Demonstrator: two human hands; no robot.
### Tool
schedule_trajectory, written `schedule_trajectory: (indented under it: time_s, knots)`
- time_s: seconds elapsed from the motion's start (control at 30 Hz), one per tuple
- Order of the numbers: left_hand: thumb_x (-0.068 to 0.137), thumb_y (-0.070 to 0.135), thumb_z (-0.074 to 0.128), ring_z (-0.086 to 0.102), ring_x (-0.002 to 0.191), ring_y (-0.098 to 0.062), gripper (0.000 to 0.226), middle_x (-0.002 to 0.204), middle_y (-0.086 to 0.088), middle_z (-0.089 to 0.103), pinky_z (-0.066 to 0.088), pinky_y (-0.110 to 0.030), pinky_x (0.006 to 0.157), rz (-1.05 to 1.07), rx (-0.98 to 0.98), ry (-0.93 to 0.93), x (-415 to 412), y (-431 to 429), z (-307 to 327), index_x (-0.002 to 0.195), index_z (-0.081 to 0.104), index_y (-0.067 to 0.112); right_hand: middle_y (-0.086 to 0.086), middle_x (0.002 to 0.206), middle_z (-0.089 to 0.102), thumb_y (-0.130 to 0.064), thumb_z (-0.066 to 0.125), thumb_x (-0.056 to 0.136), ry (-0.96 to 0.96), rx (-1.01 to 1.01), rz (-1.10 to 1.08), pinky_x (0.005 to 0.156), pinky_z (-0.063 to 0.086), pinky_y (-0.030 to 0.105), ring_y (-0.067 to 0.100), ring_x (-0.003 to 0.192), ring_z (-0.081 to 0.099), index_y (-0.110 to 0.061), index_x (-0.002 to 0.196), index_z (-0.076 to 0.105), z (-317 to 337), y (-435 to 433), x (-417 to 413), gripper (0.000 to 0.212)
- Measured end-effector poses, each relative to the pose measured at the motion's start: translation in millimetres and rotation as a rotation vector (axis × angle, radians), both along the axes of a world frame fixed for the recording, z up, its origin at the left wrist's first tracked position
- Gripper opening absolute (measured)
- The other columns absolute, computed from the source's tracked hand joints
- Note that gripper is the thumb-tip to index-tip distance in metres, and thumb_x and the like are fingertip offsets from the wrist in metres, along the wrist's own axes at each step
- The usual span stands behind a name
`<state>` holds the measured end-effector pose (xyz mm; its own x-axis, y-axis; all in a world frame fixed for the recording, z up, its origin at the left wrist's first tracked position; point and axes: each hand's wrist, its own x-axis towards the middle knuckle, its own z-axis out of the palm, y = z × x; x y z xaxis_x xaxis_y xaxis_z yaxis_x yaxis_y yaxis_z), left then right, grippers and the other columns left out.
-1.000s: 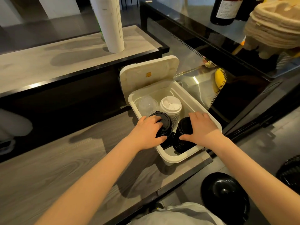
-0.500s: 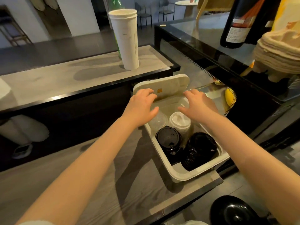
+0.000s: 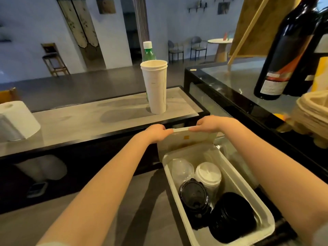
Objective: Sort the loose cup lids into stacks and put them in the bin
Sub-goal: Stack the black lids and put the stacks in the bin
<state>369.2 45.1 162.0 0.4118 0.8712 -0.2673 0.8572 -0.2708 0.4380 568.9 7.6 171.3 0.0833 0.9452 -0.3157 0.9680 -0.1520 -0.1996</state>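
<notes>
left hand [image 3: 157, 133]: mine, fingers curled tight over the top edge of the bin lid [image 3: 186, 139], at its left corner; thumb side hidden.
right hand [image 3: 208, 124]: fingers pinched closed on the same top edge, right corner; just across from my left hand, short gap of bare lid edge between them.
bin lid: stands up at the far end of the bin [image 3: 262, 206], tilted a bit toward me, small orange mark under my hands.
bin: open, white, below and nearer than both hands, between my forearms.
clear lids [image 3: 182, 170]: stack in far-left of bin, below my left hand.
white lids [image 3: 208, 175]: stack beside the clear ones, below my right hand.
black lids [image 3: 193, 197]: stack near-left, touching the white stack; second black stack [image 3: 230, 215] near-right, leaning on its side.
room: raised counter [image 3: 88, 119] just beyond my hands; paper cups [image 3: 156, 87] stand past my left hand, apart; glass case [image 3: 230, 89] close on my right.
arms: both stretched forward, bare, left forearm crossing the lower counter, right forearm above the bin's right wall.
</notes>
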Motion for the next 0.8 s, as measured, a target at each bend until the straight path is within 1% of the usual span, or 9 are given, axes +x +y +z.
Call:
schedule_trajectory:
  time_s: [0.07,0.17,0.23,0.4,0.47,0.53,0.6,0.7,0.8]
  knots:
    - [0.098,0.043,0.038,0.046,0.123,-0.024,0.052,0.138,-0.010,0.047,0.038,-0.031,0.094,0.016,-0.037,-0.050,4,2,-1,0.137,0.043,0.009,0.003,0.133,0.052,-0.061,0.041,0.090,0.068,-0.013,-0.002,0.097,0.037,0.036,0.022,0.120,0.048,-0.021,0.127,0.054,0,4,4,0.056]
    - [0.097,0.044,0.039,0.049,0.117,-0.022,0.050,0.133,-0.010,0.051,0.040,-0.031,0.090,0.030,-0.049,-0.088,7,2,-7,0.134,0.045,0.011,-0.003,0.111,0.057,-0.059,0.048,0.088,0.123,0.024,0.025,0.084,0.041,0.031,0.015,0.098,0.052,-0.029,0.098,0.058,-2,6,11,0.033]
    - [0.097,0.044,0.038,0.051,0.111,-0.020,0.047,0.129,-0.009,0.053,0.041,-0.029,0.087,0.035,-0.043,-0.116,6,2,-10,0.131,0.046,0.011,-0.004,0.100,0.056,-0.057,0.050,0.088,0.148,0.062,0.043,0.079,0.042,0.029,0.013,0.090,0.052,-0.029,0.088,0.056,-4,6,12,0.028]
    - [0.097,0.045,0.037,0.050,0.097,-0.016,0.043,0.110,-0.004,0.053,0.040,-0.028,0.078,0.090,-0.005,-0.295,1,-12,-2,0.121,0.048,0.011,-0.001,0.100,0.059,-0.053,0.049,0.090,0.183,0.204,0.101,0.079,0.045,0.030,0.016,0.093,0.055,-0.022,0.101,0.058,5,-4,9,0.034]
    - [0.096,0.046,0.040,0.050,0.091,-0.015,0.038,0.105,-0.004,0.054,0.041,-0.028,0.074,0.104,0.027,-0.407,-4,-22,4,0.113,0.050,0.014,-0.003,0.096,0.059,-0.052,0.050,0.090,0.212,0.296,0.109,0.077,0.046,0.030,0.015,0.091,0.055,-0.021,0.099,0.059,15,-13,8,0.033]
    - [0.094,0.045,0.044,0.049,0.084,-0.011,0.032,0.099,-0.001,0.054,0.040,-0.022,0.066,0.068,0.051,-0.481,-11,-34,11,0.107,0.049,0.016,-0.007,0.091,0.057,-0.053,0.051,0.088,0.205,0.407,0.122,0.079,0.048,0.032,0.015,0.090,0.055,-0.021,0.096,0.060,22,-24,8,0.034]
    - [0.094,0.041,0.048,0.049,0.081,-0.008,0.026,0.094,0.004,0.052,0.038,-0.021,0.063,0.014,0.099,-0.503,-19,-46,15,0.104,0.049,0.017,-0.009,0.089,0.056,-0.057,0.049,0.085,0.173,0.495,0.136,0.079,0.049,0.033,0.013,0.089,0.054,-0.023,0.095,0.061,26,-39,4,0.037]
    - [0.093,0.037,0.051,0.049,0.080,-0.008,0.019,0.089,0.007,0.050,0.040,-0.019,0.065,-0.050,0.276,-0.510,-29,-59,14,0.097,0.049,0.019,-0.010,0.090,0.057,-0.054,0.049,0.086,0.137,0.581,0.145,0.077,0.048,0.030,0.010,0.088,0.053,-0.026,0.096,0.059,27,-68,-8,0.032]
    - [0.093,0.034,0.052,0.047,0.081,-0.008,0.016,0.090,0.007,0.047,0.041,-0.018,0.067,-0.118,0.380,-0.546,-37,-75,7,0.095,0.048,0.019,-0.012,0.096,0.055,-0.055,0.056,0.083,-0.001,0.658,0.183,0.082,0.043,0.030,0.008,0.093,0.049,-0.029,0.104,0.059,26,-98,-21,0.034]
